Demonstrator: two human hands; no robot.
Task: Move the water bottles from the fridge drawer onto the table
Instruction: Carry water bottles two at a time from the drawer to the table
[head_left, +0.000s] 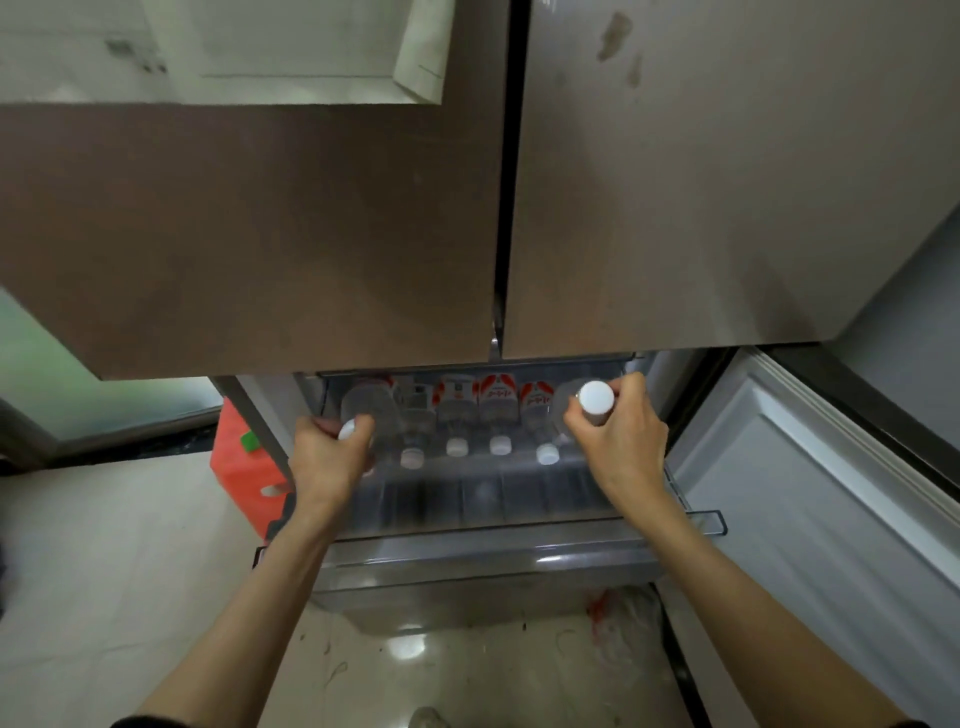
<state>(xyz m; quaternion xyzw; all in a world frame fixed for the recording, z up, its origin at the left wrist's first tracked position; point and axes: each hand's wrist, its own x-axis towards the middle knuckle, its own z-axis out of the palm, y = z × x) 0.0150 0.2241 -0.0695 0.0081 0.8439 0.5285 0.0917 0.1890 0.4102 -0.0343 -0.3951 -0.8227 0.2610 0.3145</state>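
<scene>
The clear fridge drawer (488, 556) is pulled out below two closed brown doors. Several clear water bottles with white caps and red-and-white labels (498, 415) lie side by side in it, caps toward me. My left hand (327, 462) grips the neck of the leftmost bottle (369, 410), its cap showing between my fingers. My right hand (621, 441) holds the rightmost bottle (596, 397) just below its white cap, tipped up above the row. No table is in view.
The open lower fridge door (810, 509) with its white liner stands at the right. A red box (244, 462) sits on the floor left of the drawer. Glossy floor tiles (441, 670) lie below, and a white wall cabinet (291, 47) hangs above.
</scene>
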